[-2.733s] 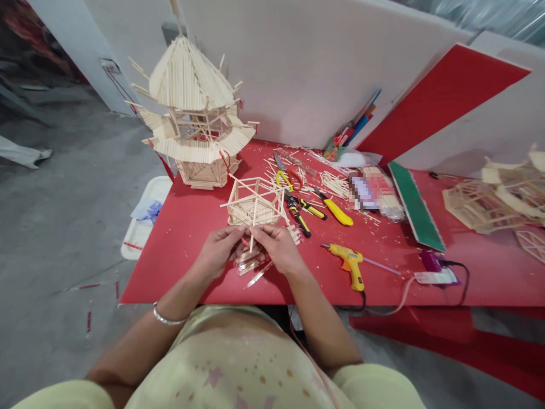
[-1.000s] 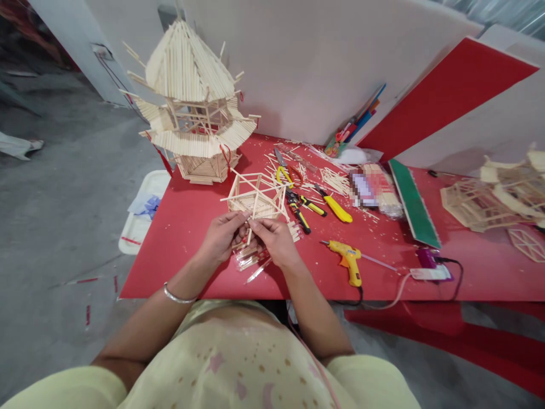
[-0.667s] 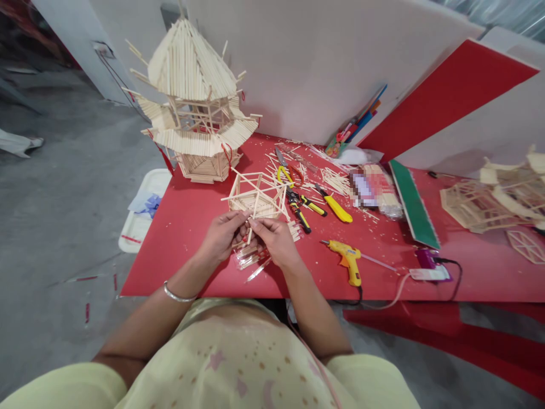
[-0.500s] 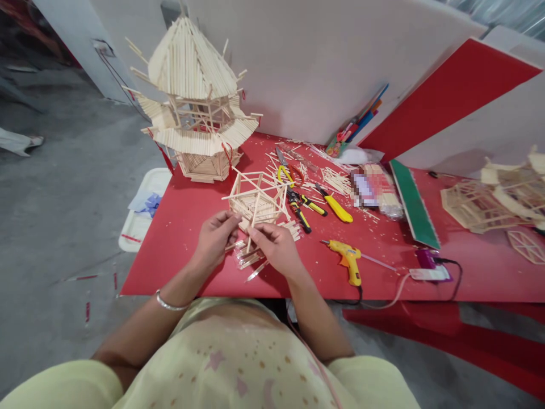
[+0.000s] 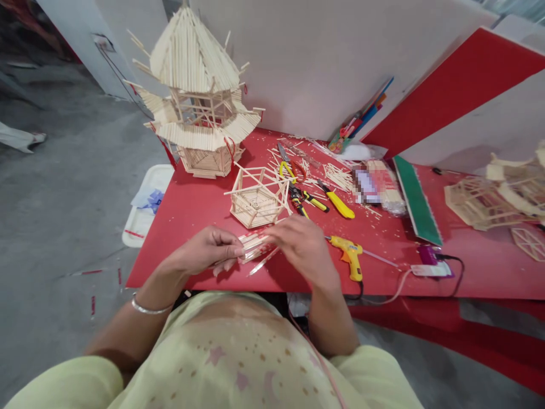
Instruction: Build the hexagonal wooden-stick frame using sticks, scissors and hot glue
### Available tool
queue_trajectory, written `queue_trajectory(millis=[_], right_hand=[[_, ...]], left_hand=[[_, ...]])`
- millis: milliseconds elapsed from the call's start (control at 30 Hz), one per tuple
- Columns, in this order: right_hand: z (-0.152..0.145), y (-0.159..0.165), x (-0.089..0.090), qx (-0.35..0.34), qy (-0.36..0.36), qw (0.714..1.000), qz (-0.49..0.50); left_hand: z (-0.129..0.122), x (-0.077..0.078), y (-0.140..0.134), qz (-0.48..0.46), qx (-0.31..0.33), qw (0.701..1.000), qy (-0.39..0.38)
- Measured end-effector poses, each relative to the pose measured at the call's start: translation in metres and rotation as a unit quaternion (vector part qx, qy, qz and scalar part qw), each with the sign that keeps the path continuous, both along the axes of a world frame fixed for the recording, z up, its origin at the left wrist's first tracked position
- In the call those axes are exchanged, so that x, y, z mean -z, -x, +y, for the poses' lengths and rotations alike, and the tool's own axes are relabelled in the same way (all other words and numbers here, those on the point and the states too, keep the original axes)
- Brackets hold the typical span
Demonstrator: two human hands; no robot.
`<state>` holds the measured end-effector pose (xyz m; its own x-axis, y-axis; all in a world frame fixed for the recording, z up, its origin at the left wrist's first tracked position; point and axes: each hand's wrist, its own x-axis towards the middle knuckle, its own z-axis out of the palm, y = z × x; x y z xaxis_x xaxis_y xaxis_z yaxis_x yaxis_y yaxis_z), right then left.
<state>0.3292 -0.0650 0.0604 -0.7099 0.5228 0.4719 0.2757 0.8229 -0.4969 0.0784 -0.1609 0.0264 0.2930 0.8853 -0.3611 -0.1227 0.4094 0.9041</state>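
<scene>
In front of me lies a bundle of thin wooden sticks [image 5: 254,248] in clear wrapping with red marks. At its left end my left hand [image 5: 217,250] has thumb and fingers closed in a pinch; what sits between them is too small to make out. My right hand [image 5: 302,244] reaches over the bundle's right end, fingers bent together and touching the sticks, their tips partly hidden. Just beyond the hands stands a small open stick frame [image 5: 258,210] with a many-sided base of laid sticks and crossing bars on top. Neither hand touches that frame.
A tall stick pagoda [image 5: 200,128] stands back left. Behind the frame lie scissors [image 5: 287,165], pliers [image 5: 313,200], a yellow-handled cutter [image 5: 339,204] and loose sticks [image 5: 336,177]. To the right are a yellow glue gun [image 5: 349,255], a power strip [image 5: 430,270] and a green board [image 5: 417,201].
Both hands have come away from the stick frame, back toward me and onto the bundle. The right hand has swung to the right, the left hand lower. The frame stands untouched now.
</scene>
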Motion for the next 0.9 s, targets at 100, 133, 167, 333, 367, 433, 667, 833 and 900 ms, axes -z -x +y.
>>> queue_trajectory(millis=[100, 133, 167, 333, 367, 433, 667, 833, 900], right_hand=[[0.007, -0.036, -0.005, 0.149, 0.050, 0.984, 0.088], [0.006, -0.045, -0.003, 0.191, 0.069, 0.973, 0.108], [0.004, -0.051, 0.000, 0.213, 0.099, 0.964, 0.127], [-0.019, -0.023, 0.030, 0.118, 0.255, 0.956, 0.088], [-0.022, -0.012, 0.035, 0.100, 0.263, 0.956, 0.084], [-0.027, 0.009, 0.040, 0.084, 0.268, 0.954, 0.102], [-0.032, 0.031, 0.038, 0.110, 0.200, 0.964, 0.137], [-0.039, 0.039, 0.043, 0.097, 0.258, 0.956, 0.097], [-0.041, 0.044, 0.045, 0.079, 0.340, 0.932, 0.101]], left_hand=[[-0.004, 0.004, 0.001, 0.011, -0.051, 0.998, -0.023], [-0.004, 0.006, 0.000, 0.007, -0.072, 0.997, -0.023], [-0.004, 0.008, -0.001, 0.002, -0.090, 0.996, -0.019], [0.005, 0.014, -0.022, -0.033, -0.132, 0.991, 0.000], [0.007, 0.013, -0.027, -0.043, -0.136, 0.990, 0.004], [0.011, 0.011, -0.035, -0.060, -0.142, 0.988, 0.017], [0.026, 0.006, -0.043, -0.056, -0.233, 0.971, 0.006], [0.033, 0.010, -0.046, -0.068, -0.251, 0.965, 0.029], [0.035, 0.010, -0.048, -0.066, -0.252, 0.965, 0.033]])
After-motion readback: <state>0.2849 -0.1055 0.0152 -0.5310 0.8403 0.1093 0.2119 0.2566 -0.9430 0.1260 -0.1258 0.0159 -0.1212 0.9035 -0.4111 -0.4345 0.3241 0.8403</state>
